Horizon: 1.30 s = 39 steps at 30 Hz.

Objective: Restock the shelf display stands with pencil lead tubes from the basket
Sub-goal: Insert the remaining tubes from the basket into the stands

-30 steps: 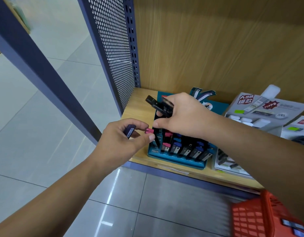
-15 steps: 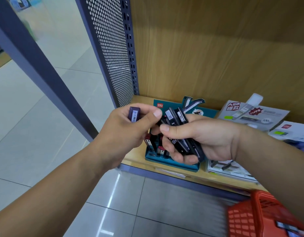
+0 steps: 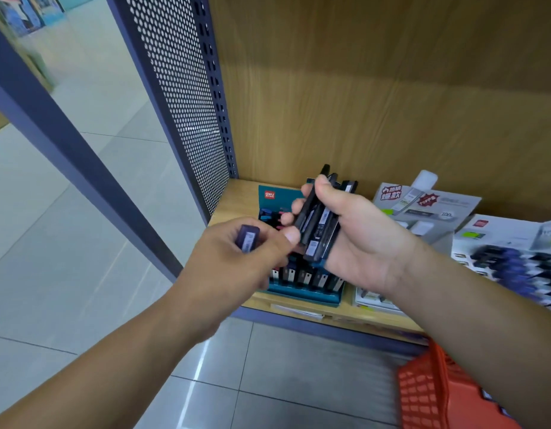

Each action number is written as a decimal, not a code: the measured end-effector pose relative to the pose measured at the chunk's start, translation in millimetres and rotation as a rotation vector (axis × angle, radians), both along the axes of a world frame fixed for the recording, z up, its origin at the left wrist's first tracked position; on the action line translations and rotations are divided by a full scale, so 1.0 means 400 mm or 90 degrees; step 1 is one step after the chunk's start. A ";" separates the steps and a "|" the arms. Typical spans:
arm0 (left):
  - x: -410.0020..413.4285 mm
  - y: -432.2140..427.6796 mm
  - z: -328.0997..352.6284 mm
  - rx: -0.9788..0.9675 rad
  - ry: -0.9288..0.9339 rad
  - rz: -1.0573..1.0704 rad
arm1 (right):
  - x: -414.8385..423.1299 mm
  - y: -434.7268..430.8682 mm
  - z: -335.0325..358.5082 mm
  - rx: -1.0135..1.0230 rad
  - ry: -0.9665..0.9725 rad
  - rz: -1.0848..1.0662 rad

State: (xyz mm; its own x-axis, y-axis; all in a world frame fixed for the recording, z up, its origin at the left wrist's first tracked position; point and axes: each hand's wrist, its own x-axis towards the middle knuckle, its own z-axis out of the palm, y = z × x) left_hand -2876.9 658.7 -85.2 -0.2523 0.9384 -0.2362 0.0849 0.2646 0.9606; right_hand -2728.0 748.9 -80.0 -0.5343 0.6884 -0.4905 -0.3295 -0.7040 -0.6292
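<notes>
Stationery shop: shelf (image 3: pixel 237 196) w/ retail display stands (image 3: pixel 299 293), red basket (image 3: pixel 422 394).

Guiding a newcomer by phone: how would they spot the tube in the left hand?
Find the shelf beside the perforated panel, then the teal stand at its corner. Before it, the left hand holds a single purple tube with a white label, unlike the black tubes bundled in the right hand.

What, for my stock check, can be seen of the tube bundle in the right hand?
The tube bundle is several slim black plastic-looking cases with white barcode labels. They lie side by side, fanned, tilted up and away. The right hand grips them, thumb across the top, above the teal display stand.
</notes>
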 end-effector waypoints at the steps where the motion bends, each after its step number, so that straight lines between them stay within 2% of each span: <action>1: 0.016 0.000 0.001 -0.003 -0.015 -0.007 | -0.002 0.002 -0.003 0.004 0.004 -0.019; 8: 0.062 0.012 -0.003 -0.003 -0.101 0.047 | -0.011 0.001 0.008 0.045 0.009 -0.043; 13: 0.058 0.019 -0.012 -0.023 -0.134 0.037 | -0.010 0.007 0.007 0.040 -0.059 -0.071; 18: 0.018 0.012 -0.025 -0.113 -0.182 -0.017 | -0.004 0.029 0.013 -0.009 -0.016 -0.206; 21: -0.016 -0.003 -0.027 -0.132 -0.158 -0.029 | 0.002 0.045 0.013 0.005 -0.024 -0.256; 23: -0.042 -0.011 -0.022 -0.117 -0.129 -0.037 | 0.008 0.056 0.007 0.029 -0.066 -0.285; 26: -0.078 -0.017 -0.013 -0.060 -0.109 -0.028 | 0.005 0.055 -0.002 0.109 -0.228 -0.329; 28: -0.086 -0.015 -0.006 -0.024 -0.096 -0.022 | -0.007 0.042 -0.009 0.153 -0.290 -0.342; 34: -0.089 -0.025 0.024 0.065 -0.013 -0.002 | 0.000 0.010 -0.026 0.315 -0.389 -0.163; 37: -0.071 -0.026 0.045 0.121 0.019 -0.007 | 0.003 -0.014 -0.032 0.322 -0.394 -0.033; 39: -0.053 -0.024 0.060 0.130 0.000 -0.025 | -0.001 -0.023 -0.038 0.305 -0.374 -0.009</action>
